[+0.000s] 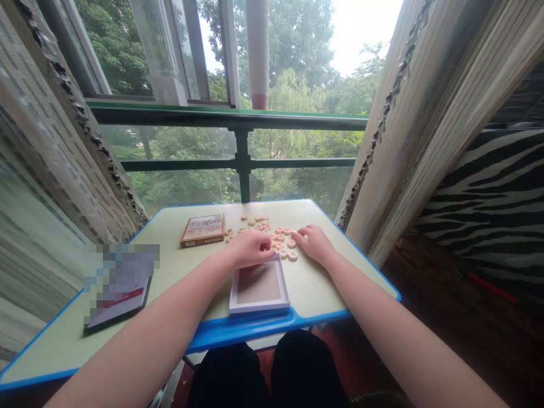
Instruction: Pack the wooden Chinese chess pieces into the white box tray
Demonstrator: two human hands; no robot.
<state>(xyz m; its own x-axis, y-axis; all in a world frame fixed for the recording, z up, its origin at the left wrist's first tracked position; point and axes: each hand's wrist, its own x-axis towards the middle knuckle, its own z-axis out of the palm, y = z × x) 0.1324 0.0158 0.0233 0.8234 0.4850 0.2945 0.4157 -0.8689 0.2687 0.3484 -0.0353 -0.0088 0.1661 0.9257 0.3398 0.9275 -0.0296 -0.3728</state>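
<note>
Round wooden Chinese chess pieces (279, 238), several with red characters, lie in a loose spread in the middle of the table. My left hand (254, 247) is over their near left side, just above the far edge of an open shallow box (283, 304). Its fingers are curled inward, and what they hold, if anything, is hidden. The box appears to have nothing inside. At the right edge of the pieces rests my right hand (315, 242), fingers extended and loosely bent, fingertips beside the outermost pieces. No piece shows in its grasp.
A brown-edged box lid (203, 230) with dark writing lies left of the pieces. A tablet, partly blurred out, leans at the table's left side (123, 294). The table has a blue rim (255, 328). Beyond it are a green railing (242, 164) and curtains (395, 124).
</note>
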